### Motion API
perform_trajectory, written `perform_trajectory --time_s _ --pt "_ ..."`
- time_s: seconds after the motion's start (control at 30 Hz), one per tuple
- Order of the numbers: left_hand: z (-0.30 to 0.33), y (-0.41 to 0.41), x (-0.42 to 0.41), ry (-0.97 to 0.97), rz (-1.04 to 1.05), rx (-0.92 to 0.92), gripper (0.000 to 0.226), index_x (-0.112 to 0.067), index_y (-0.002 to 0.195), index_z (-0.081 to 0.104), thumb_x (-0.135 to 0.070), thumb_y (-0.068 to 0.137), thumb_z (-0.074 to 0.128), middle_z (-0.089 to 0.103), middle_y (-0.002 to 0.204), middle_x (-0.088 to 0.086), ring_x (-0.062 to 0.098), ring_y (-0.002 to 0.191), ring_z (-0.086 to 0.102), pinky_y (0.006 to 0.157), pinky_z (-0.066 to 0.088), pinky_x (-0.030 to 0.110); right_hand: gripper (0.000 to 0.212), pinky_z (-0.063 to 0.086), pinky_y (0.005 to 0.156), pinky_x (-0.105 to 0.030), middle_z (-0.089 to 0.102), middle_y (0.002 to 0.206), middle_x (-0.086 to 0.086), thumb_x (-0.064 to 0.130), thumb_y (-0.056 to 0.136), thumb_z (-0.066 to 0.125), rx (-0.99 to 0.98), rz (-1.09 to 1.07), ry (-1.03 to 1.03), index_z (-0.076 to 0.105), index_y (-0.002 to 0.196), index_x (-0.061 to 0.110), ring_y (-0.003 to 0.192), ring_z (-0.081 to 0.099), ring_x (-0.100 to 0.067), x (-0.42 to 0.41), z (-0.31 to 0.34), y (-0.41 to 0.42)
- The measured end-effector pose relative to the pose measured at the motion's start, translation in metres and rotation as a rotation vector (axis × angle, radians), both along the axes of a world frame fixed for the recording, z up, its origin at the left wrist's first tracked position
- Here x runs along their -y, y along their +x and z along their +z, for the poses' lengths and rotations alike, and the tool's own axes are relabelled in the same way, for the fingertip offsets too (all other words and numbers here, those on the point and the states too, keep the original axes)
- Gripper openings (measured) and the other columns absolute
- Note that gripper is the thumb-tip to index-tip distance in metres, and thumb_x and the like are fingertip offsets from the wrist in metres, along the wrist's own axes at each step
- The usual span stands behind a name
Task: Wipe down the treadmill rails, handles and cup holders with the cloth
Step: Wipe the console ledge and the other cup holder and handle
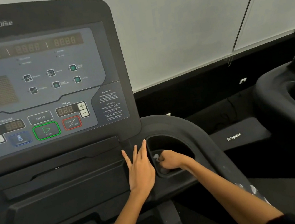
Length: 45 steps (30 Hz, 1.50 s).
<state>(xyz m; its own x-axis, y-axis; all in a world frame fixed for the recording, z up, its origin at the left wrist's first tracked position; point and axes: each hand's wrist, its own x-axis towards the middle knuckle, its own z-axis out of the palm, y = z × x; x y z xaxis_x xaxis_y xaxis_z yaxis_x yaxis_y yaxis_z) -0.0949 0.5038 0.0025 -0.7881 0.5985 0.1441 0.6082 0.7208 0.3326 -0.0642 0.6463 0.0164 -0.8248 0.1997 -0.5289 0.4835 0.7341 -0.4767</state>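
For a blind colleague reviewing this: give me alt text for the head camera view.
A person's right hand pushes a grey cloth inside the treadmill's right cup holder, while the left hand rests flat beside it below the unlit console.

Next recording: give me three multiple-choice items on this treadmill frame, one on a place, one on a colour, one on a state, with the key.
1. Where is the right hand?
A. inside the black oval cup holder
B. on the speed buttons
C. on the neighbouring treadmill

2. What colour outlines the START button?
A. red
B. green
C. blue

3. How is the left hand?
A. in a fist
B. gripping a rail
C. flat, fingers spread

Key: 1 A, its fist sits down in the holder's well with the grey cloth; 2 B, a green border rings it; 3 C, the palm lies open beside the holder.
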Motion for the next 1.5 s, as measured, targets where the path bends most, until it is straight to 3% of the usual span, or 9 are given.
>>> perform_trajectory --time_s 0.43,0.63,0.83,0.93,1.03,1.1,1.23,1.4,1.5 --pt "0.001 0.001 0.002 0.134 -0.015 0.042 0.063 -0.01 0.15 0.016 -0.002 0.093 0.041 0.044 0.145 0.009 0.024 0.143 0.025 0.118 -0.005 0.051 0.029 0.04 0.059 -0.028 0.052 0.061 -0.006 -0.002 0.088 0.044 -0.25 0.006 -0.066 0.051 0.06 0.005 0.059 0.05 -0.016 -0.006 0.025 0.038" --pt "0.0 0.002 0.007 0.146 -0.046 0.032 0.059 -0.008 0.15 0.015 -0.003 0.095 0.037 0.038 0.15 0.005 0.023 0.145 0.021 0.119 -0.006 0.048 0.034 0.051 0.09 -0.022 0.075 0.095 0.004 -0.005 0.088 0.048 -0.36 0.115 -0.242 0.076 0.096 0.012 0.094 0.068 -0.006 -0.012 0.065 0.062" --pt "0.0 0.003 0.008 0.14 -0.035 0.025 0.054 -0.007 0.149 0.018 -0.005 0.098 0.034 0.041 0.148 0.006 0.022 0.144 0.022 0.12 -0.004 0.046 0.033 0.045 0.055 -0.02 0.065 0.066 0.002 -0.003 0.088 0.042 -0.551 -0.304 0.073 0.073 0.084 0.009 0.058 0.059 -0.001 -0.04 0.08 0.067" --pt "0.002 0.004 0.008 0.118 -0.037 0.014 0.053 -0.008 0.15 0.016 -0.007 0.099 0.032 0.037 0.15 0.005 0.02 0.145 0.02 0.12 -0.005 0.046 0.024 0.044 0.066 -0.028 0.07 0.083 -0.012 0.0 0.09 0.044 -0.652 -0.392 0.134 0.068 0.09 0.003 0.079 0.065 -0.023 -0.029 0.063 0.048" --pt "0.001 0.003 0.008 0.134 -0.033 0.01 0.055 -0.008 0.15 0.016 -0.006 0.098 0.034 0.039 0.149 0.006 0.021 0.144 0.022 0.12 -0.002 0.046 0.028 0.039 0.091 -0.021 0.064 0.121 -0.015 0.006 0.094 0.049 -0.392 -0.118 0.064 0.065 0.117 0.003 0.114 0.058 -0.027 -0.007 0.017 0.025" --pt "0.0 0.003 0.008 0.144 -0.035 0.012 0.054 -0.008 0.149 0.018 -0.006 0.098 0.035 0.042 0.147 0.007 0.021 0.144 0.024 0.12 -0.001 0.047 0.037 0.03 0.109 -0.033 0.043 0.143 -0.015 0.023 0.098 0.049 -0.1 0.049 0.131 0.056 0.131 0.008 0.134 0.039 -0.035 0.0 -0.009 0.011" --pt "-0.001 0.002 0.007 0.155 -0.031 0.008 0.052 -0.006 0.148 0.023 -0.006 0.098 0.038 0.048 0.142 0.009 0.022 0.142 0.028 0.12 0.001 0.047 0.045 0.024 0.114 -0.054 0.012 0.156 -0.014 0.029 0.099 0.049 0.128 0.112 0.314 0.045 0.14 0.013 0.138 0.018 -0.044 0.003 -0.019 -0.009" --pt "-0.002 0.002 0.006 0.125 -0.029 -0.011 0.052 -0.006 0.148 0.023 -0.008 0.098 0.037 0.047 0.143 0.01 0.023 0.142 0.029 0.12 0.002 0.049 0.029 0.028 0.111 -0.041 0.025 0.149 -0.026 -0.001 0.094 0.044 0.0 0.054 0.315 0.055 0.121 0.002 0.133 0.03 -0.043 0.024 -0.013 -0.02" --pt "-0.001 0.001 0.005 0.15 -0.023 0.012 0.051 -0.006 0.148 0.024 -0.008 0.098 0.036 0.048 0.142 0.01 0.023 0.142 0.029 0.12 0.003 0.048 0.026 0.047 0.069 -0.029 0.06 0.086 -0.015 -0.002 0.088 0.048 -0.025 -0.002 0.142 0.047 0.064 0.009 0.092 0.059 -0.034 0.015 -0.006 -0.019"
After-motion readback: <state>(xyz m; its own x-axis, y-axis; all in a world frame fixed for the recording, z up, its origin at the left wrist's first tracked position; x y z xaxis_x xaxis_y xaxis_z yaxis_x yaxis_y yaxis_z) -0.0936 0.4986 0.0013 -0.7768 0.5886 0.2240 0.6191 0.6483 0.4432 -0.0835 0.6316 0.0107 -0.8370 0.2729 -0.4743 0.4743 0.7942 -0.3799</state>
